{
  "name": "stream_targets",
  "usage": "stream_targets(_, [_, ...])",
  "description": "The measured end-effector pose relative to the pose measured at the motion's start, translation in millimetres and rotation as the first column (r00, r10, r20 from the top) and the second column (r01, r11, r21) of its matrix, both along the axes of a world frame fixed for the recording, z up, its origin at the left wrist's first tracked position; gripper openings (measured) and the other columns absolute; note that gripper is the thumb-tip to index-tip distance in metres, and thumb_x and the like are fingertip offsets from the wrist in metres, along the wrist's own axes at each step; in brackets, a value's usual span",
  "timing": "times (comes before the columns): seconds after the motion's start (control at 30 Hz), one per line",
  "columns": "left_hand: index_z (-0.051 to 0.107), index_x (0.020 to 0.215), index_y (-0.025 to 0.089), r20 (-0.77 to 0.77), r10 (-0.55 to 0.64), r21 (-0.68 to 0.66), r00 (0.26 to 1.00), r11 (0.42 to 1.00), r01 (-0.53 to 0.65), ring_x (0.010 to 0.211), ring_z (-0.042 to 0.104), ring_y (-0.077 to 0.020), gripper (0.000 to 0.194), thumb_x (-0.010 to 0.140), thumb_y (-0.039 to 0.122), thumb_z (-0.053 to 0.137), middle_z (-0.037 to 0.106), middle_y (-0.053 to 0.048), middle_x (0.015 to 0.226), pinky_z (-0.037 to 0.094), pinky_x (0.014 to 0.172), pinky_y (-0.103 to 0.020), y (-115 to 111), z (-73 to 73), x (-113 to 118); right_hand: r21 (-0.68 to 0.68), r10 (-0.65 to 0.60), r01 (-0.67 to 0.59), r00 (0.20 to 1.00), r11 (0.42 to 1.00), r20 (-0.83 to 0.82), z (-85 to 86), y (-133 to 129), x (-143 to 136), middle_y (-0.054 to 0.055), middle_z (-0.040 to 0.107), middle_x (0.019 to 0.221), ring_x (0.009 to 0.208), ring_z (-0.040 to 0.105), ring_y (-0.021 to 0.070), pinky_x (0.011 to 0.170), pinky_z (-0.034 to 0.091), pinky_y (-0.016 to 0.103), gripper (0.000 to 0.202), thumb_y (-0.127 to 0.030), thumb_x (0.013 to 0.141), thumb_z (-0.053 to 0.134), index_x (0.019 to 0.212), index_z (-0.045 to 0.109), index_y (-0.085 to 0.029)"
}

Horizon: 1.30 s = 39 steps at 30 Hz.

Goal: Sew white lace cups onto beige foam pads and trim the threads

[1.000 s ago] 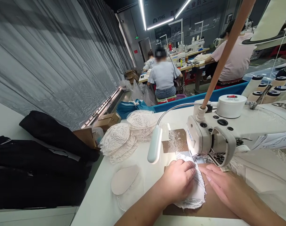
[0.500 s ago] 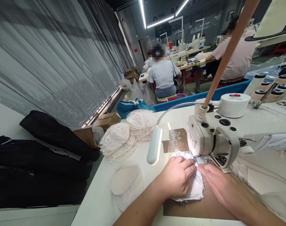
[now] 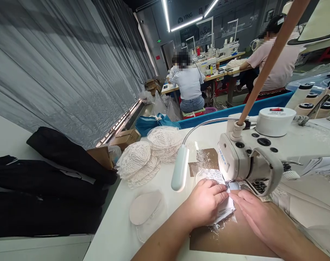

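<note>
A white lace piece lies under the needle area of a white sewing machine. Over it rests my left hand, fingers together and pressing the fabric flat near the presser foot. From the right, my right hand touches the fabric's right edge with its fingertips, fingers closed together. Both hands' fingertips nearly meet just in front of the foot. The lower edge of the lace shows below my left hand, on the brown plate.
Stacks of lace pieces lie at the left, behind a beige oval pad. A lamp head hangs left of the machine. Thread cones stand at the right. Other people sit at machines further back.
The lace piece has moved away from me under the machine, so more shows beyond my left hand and less below it. Both hands stay nearly in place; the view has shifted slightly.
</note>
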State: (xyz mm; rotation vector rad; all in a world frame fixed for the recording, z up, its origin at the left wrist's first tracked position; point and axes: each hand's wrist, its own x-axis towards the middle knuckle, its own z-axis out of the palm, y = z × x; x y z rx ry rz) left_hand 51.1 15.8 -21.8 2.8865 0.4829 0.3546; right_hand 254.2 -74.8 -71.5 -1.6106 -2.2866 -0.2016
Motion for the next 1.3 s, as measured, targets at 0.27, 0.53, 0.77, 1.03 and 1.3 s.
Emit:
stream_targets(0.27, [0.060,0.120,0.014,0.026,0.038,0.005,0.999,0.999,-0.038,0.103,0.057,-0.0237,0.032,0.094,0.026,0.046,0.066,-0.012,0.119,0.046,0.087,-0.037,3.2,2.2,2.3,-0.037,0.059,-0.062,0.995,0.997,-0.076,11.3,1.3,3.1,0.009,0.073,0.114,0.093,0.072,0.0184,0.071,0.060,0.026,0.045,-0.011,0.092,0.031,0.120,0.065,-0.019])
stream_targets(0.53, [0.058,0.121,0.017,0.013,0.127,0.018,0.992,0.992,-0.128,0.103,0.055,-0.0246,0.031,0.095,0.027,0.045,0.066,-0.010,0.115,0.045,0.087,-0.039,3.4,6.3,2.5,-0.004,-0.088,0.088,0.996,0.996,-0.013,-9.1,2.1,0.0,0.005,0.076,0.100,0.062,0.071,0.0174,0.045,0.052,0.027,0.046,-0.017,0.092,0.032,0.127,0.061,-0.028])
stream_targets(0.77, [0.062,0.117,0.019,-0.019,0.023,0.024,1.000,0.999,-0.023,0.104,0.054,-0.0251,0.036,0.094,0.043,0.048,0.060,-0.011,0.123,0.043,0.089,-0.040,0.4,12.2,-3.5,0.068,-0.087,0.087,0.996,0.994,-0.011,2.7,3.7,5.5,0.010,0.075,0.101,0.066,0.073,0.0213,0.050,0.056,0.029,0.043,-0.019,0.090,0.034,0.116,0.068,-0.024])
stream_targets(1.03, [0.059,0.121,0.016,-0.026,-0.072,0.021,0.997,0.997,0.072,0.111,0.052,-0.0208,0.031,0.099,0.029,0.042,0.062,-0.005,0.129,0.040,0.096,-0.035,2.4,10.9,-9.2,0.070,0.035,-0.039,0.998,0.997,0.054,1.6,0.1,0.3,0.005,0.074,0.096,0.056,0.068,0.0151,0.043,0.046,0.025,0.049,-0.009,0.087,0.031,0.118,0.065,-0.025])
stream_targets(1.3, [0.058,0.122,0.016,-0.050,-0.003,0.030,0.999,1.000,0.005,0.105,0.053,-0.0226,0.030,0.097,0.026,0.044,0.061,-0.005,0.131,0.042,0.087,-0.036,-1.8,9.2,-4.7,0.151,-0.027,0.016,0.997,0.988,0.070,21.5,3.2,-8.1,0.003,0.073,0.082,0.038,0.055,0.0124,0.037,0.035,0.029,0.047,-0.002,0.078,0.037,0.107,0.068,-0.021])
